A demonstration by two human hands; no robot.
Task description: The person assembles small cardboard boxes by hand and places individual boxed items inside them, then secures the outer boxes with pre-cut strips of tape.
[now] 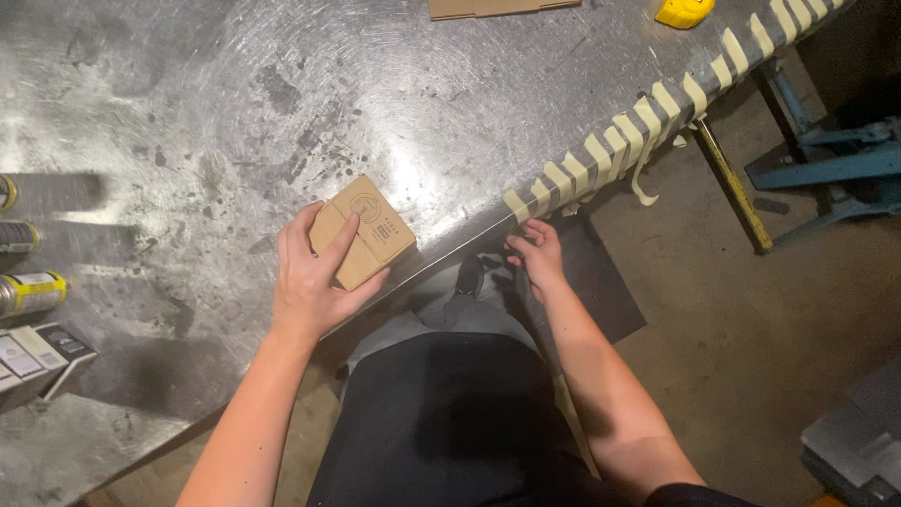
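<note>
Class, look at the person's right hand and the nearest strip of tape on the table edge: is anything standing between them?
Nothing visible does. The right hand sits just below the metal table edge, its fingertips right by the nearest tape strip. The left hand presses the small cardboard box on the tabletop, off to the side.

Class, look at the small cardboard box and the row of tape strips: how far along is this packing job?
Done: many tape strips are cut and stuck along the metal table edge, and the small brown box is folded shut. In hand: the left hand presses on the box while the right hand reaches the nearest strip. Left: no tape shows on the box yet; flat cardboard waits at the far side.
</note>
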